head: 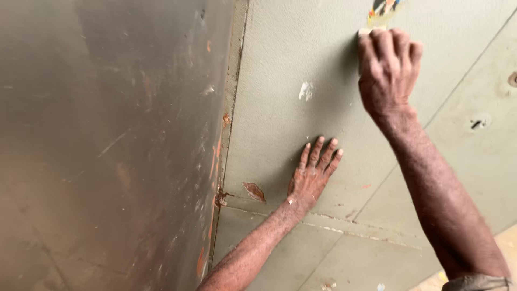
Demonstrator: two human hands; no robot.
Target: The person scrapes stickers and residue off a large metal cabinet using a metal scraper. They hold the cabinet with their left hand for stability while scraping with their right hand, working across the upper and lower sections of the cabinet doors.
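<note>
Fingers (pixel 389 46) of my right hand (pixel 389 73) curl tight around a small pale block (pixel 364 32) pressed against the grey-green panel (pixel 280 91), while my left hand (pixel 311 175), fingers spread flat, braces lower on that panel; I judge even pressure and short strokes work best.

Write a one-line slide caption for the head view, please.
Left hand lies flat on grey-green wall; right hand grips a small pale object against it.

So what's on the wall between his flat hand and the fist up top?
Head view: mostly bare grey-green panel between left hand and right hand, except a small white chip.
</note>
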